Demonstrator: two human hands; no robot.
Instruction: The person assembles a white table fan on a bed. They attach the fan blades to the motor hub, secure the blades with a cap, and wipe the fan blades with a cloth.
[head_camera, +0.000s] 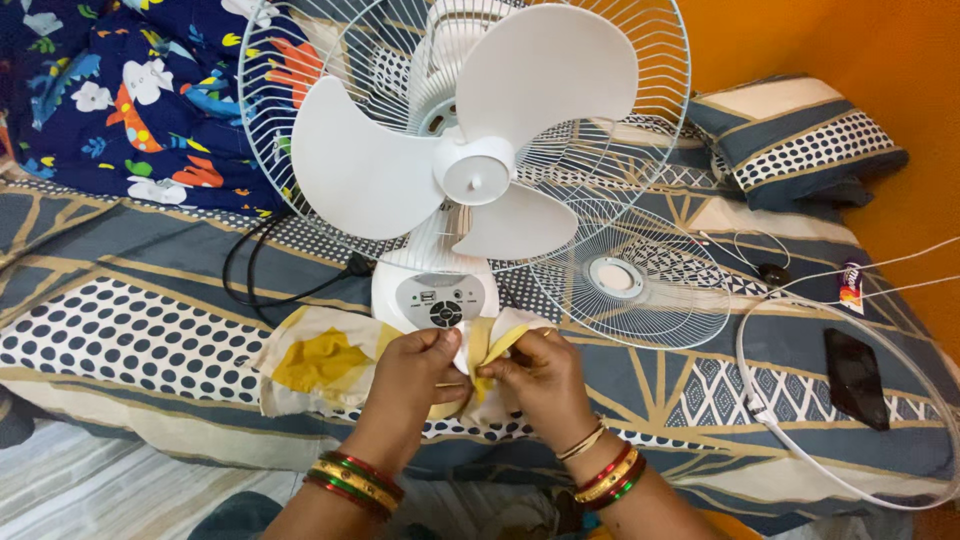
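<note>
Both hands (480, 372) pinch the yellow-stained cloth (330, 365) together.

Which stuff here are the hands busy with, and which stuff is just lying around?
In use:
- yellow-and-white cloth, pinched by left hand and right hand
- white fan, front grille off

Lying about:
- black phone
- pillow
- white ring
- black cord

Your hands are working tight against the fan's base (435, 295), with its bare blades (470, 165) looming straight ahead and blocking any forward reach. To your right the loose front grille (630, 280), white ring (800, 440) and black phone (855, 378) are crowding the bed; the black cord (262, 280) is lying left, with open bedsheet (120, 330) spreading beyond it
</note>
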